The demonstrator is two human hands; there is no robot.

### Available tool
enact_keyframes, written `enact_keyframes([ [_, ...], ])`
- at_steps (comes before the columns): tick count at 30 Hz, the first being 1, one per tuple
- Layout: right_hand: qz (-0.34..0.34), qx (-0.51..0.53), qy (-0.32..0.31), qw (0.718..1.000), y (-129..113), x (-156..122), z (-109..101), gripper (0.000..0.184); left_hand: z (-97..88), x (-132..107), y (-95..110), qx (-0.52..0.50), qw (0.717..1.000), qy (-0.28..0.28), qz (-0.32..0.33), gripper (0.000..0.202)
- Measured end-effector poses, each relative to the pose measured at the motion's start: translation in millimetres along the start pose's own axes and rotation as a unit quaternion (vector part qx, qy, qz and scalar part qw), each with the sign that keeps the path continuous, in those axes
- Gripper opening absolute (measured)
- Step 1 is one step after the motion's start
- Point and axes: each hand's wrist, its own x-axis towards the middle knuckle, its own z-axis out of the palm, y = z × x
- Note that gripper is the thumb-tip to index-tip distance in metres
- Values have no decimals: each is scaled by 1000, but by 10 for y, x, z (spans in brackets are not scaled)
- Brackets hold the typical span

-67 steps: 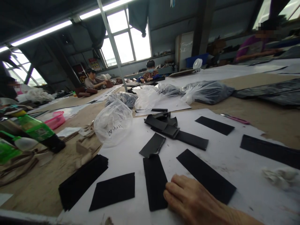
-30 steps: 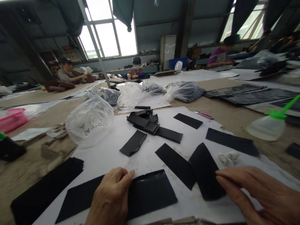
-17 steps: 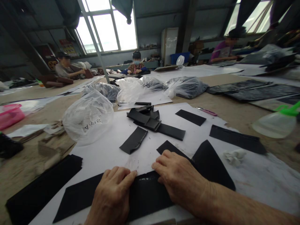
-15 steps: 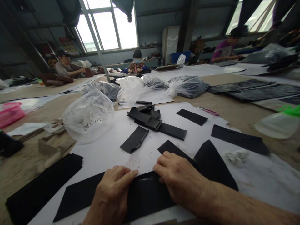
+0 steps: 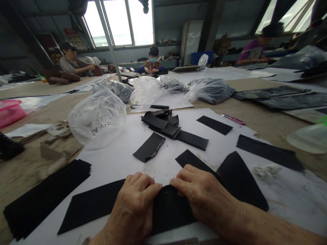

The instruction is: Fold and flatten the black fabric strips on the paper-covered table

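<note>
Right in front of me, a flat black piece of leather-like sheet lies on white paper. My left hand is closed on its far edge, thumb pointing right. From the other side my right hand pinches the same edge, a short gap from the left thumb. Between the thumbs the edge bows up slightly. Another black strip lies left of my left hand and passes under or behind it. Beyond my right wrist is a wider black piece, with a narrow strip by the knuckles.
A pile of black strips sits mid-paper. Clear plastic bags stand behind it. A pink-handled cutter, crumpled white tissue and a translucent container are on the right. Black pieces lie at left; several people work farther off.
My left hand has slid right along the far edge, nearer my right hand. The edge between them now bows up more. The whole view has shifted slightly.
</note>
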Motion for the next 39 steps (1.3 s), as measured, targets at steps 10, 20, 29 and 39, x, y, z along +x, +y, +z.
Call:
enact_keyframes([
  [10,-20,-7,-6,1000,-38,-132,12,16,-41,-64,17,45,996,-27,76,27],
  [20,-76,-92,-12,993,-143,-163,123,21,21,-42,75,39,994,35,92,39],
  [29,-79,-137,41,987,-150,-171,232,29,22,-95,87,70,993,51,84,37],
  [39,-74,-135,82,985,-79,-297,41,29,49,-146,70,62,994,54,70,38],
])
